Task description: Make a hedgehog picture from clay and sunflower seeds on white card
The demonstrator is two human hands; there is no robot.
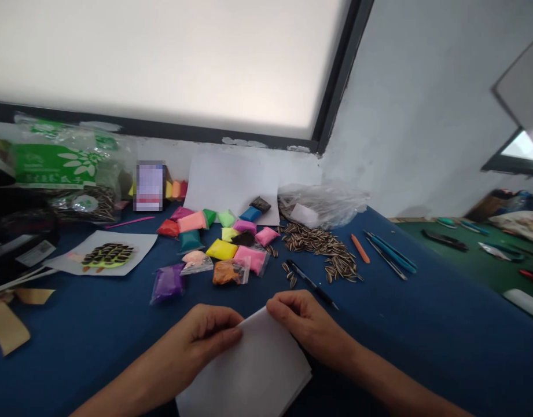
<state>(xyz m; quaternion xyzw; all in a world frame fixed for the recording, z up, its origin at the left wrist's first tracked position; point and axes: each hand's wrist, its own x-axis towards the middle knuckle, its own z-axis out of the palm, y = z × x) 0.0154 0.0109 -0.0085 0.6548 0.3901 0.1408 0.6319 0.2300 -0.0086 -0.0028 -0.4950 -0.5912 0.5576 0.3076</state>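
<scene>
Both hands pinch the far edge of a white sheet of paper (pixel 253 370), which looks folded or layered at its right corner. My left hand (pixel 205 336) has thumb and fingers closed on the upper left edge. At the top corner, my right hand (pixel 303 318) grips the paper the same way. Just beyond the right hand lies a black pen (pixel 312 282) with a few loose seeds beside it. Small colourful bags of modelling clay (pixel 223 249) are spread out past the hands. A pile of striped sunflower seeds (pixel 320 246) sits right of them.
At left, a paper bears a seed-covered clay figure (pixel 107 256). Behind it stand a seed bag (pixel 62 168) and a phone (pixel 149 186). An orange tool (pixel 360 248) and blue tweezers (pixel 392 253) lie right. A green table (pixel 457 260) adjoins the blue one.
</scene>
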